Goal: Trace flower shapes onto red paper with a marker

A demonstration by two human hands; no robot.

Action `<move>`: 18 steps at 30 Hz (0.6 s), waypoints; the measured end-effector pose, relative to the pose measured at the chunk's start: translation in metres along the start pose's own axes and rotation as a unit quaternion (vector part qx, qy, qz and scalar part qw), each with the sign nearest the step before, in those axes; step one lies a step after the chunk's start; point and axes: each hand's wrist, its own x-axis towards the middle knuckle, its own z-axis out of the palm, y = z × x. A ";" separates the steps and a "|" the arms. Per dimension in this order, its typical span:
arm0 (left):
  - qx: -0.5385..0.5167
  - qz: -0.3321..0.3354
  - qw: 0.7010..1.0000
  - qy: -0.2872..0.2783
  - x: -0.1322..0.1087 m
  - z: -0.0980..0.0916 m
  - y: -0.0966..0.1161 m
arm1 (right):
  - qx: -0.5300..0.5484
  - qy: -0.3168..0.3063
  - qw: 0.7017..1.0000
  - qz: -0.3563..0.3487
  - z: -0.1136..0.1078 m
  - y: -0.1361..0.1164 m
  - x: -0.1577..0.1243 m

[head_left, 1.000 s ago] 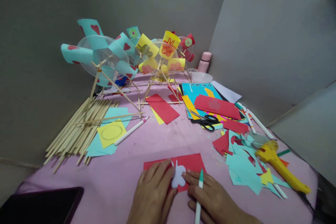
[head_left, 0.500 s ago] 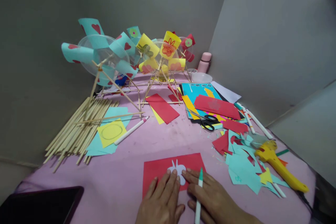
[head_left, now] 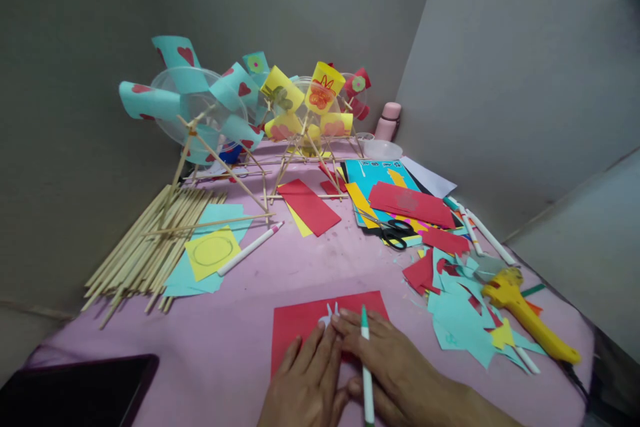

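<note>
A red paper sheet [head_left: 293, 323] lies at the table's near edge. On it is a small white paper cutout [head_left: 328, 315] with two thin points, shaped like a butterfly; my fingers cover most of it. My left hand [head_left: 305, 377] lies flat, its fingers stretched over the sheet and the cutout's left side. My right hand [head_left: 393, 360] rests against it, fingertips on the cutout. A white marker [head_left: 367, 367] with a green tip is held in the right hand, tip pointing away from me.
Bamboo sticks [head_left: 145, 240] and a dark tablet-like device [head_left: 75, 390] are at left. Paper pinwheels [head_left: 180, 97] on stick frames stand behind. Scissors [head_left: 397, 232], paper scraps [head_left: 460, 323] and a yellow glue gun [head_left: 533, 320] with a cord lie at right.
My right hand has moved left over the white cutout, carrying the marker with it, and now hides more of the cutout. My left hand stays nearly in place.
</note>
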 end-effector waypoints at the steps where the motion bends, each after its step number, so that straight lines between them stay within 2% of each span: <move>1: -0.006 -0.002 1.000 -0.003 0.000 0.000 0.000 | 0.012 -0.022 1.000 0.007 0.000 0.000 0.003; 3: -0.014 -0.002 1.000 -0.006 -0.002 0.000 -0.002 | 0.019 -0.045 0.998 0.027 0.002 0.003 0.008; 9: -0.013 0.007 1.000 0.002 -0.003 0.002 -0.004 | -0.033 -0.031 0.998 0.038 0.015 0.013 0.013; 14: 0.009 0.015 1.000 0.019 0.000 0.002 -0.002 | -0.041 0.012 0.999 0.023 0.007 0.012 0.006; 18: 0.014 0.026 0.999 0.014 0.002 -0.002 -0.003 | -0.020 -0.021 0.999 0.017 0.005 0.009 0.004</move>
